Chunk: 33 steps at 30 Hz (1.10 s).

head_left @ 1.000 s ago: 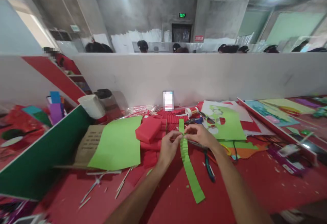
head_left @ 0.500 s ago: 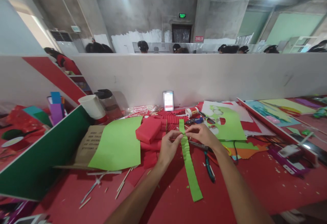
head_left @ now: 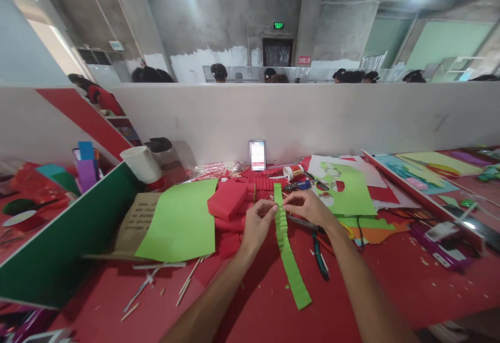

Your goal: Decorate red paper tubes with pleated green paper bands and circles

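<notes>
A long green crepe paper strip (head_left: 291,265) with rippled edges runs from mid-table toward me. My left hand (head_left: 260,221) pinches its left edge near the far end, thumb against fingertips. On the opposite edge, my right hand (head_left: 308,207) pinches the strip at about the same height. The strip's far end (head_left: 277,191) sticks up past my fingers, and its near end lies on the red table. Left of my left hand is a red paper-covered block (head_left: 227,199) on more red paper. Pliers with teal handles (head_left: 320,257) lie below my right hand.
A green sheet (head_left: 183,223) rests over cardboard on the left. Thin sticks (head_left: 188,280) and scissors (head_left: 146,280) lie nearer me. A glue bottle (head_left: 292,171) and a phone (head_left: 257,155) are behind my hands. A cut-out green sheet (head_left: 349,189) lies right. Low dividers flank the table.
Both hands keep their pinch and have barely moved. Below them the strip bows slightly, and its near end has shifted a little to the right.
</notes>
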Each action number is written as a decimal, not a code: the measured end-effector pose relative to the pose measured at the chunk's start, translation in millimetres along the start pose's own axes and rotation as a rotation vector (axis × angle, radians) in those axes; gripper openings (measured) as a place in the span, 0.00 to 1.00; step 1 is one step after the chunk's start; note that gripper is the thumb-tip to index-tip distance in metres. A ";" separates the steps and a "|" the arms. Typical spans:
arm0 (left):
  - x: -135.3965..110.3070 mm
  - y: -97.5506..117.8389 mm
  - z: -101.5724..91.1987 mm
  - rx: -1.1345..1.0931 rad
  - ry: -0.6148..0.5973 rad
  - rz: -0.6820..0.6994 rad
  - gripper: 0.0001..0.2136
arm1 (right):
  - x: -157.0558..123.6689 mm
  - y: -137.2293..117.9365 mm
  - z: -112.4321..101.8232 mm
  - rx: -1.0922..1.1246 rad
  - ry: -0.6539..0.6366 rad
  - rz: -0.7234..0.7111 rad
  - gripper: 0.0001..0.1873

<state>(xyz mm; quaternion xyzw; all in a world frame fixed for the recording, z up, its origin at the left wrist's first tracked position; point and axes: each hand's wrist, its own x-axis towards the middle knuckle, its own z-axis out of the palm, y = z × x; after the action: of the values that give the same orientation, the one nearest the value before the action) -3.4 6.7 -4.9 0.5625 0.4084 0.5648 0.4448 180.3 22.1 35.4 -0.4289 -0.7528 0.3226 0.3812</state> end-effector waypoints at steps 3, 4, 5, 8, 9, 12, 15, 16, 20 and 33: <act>-0.2 0.0 0.5 -0.005 0.002 -0.003 0.08 | -0.5 1.0 0.5 0.029 -0.009 0.008 0.06; -0.3 -0.1 0.8 -0.008 0.000 -0.003 0.08 | -0.6 1.0 0.6 0.034 -0.011 0.008 0.06; -0.3 -0.3 1.0 -0.011 -0.003 -0.005 0.08 | -0.6 1.0 0.6 0.037 -0.011 0.008 0.05; -0.2 -0.5 1.6 -0.025 -0.013 -0.014 0.08 | -0.6 0.2 0.3 0.040 -0.006 0.014 0.06; -0.3 -0.3 1.6 -0.029 -0.015 -0.018 0.08 | -0.5 -0.2 0.3 0.045 -0.007 0.017 0.06; -0.6 1.0 1.7 -0.038 -0.011 -0.021 0.09 | -0.3 -1.5 0.0 0.064 -0.025 0.015 0.07; -1.0 3.1 1.7 -0.041 -0.012 -0.021 0.10 | -0.3 -2.8 -0.1 0.061 -0.044 0.008 0.09; -1.2 3.7 1.8 -0.041 -0.015 -0.023 0.10 | -0.3 -3.1 -0.1 0.058 -0.046 0.010 0.09; -1.3 4.5 1.5 -0.033 -0.023 -0.027 0.10 | -0.3 -3.8 -0.1 0.053 -0.054 0.014 0.10; -2.3 4.2 1.2 0.063 -0.027 0.041 0.08 | -0.1 -4.1 2.0 -0.025 -0.019 -0.007 0.09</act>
<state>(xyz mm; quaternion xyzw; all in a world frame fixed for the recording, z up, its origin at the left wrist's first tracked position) -2.4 3.4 -1.4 0.5921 0.4085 0.5531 0.4203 177.1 19.9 37.7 -0.4280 -0.7618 0.3159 0.3698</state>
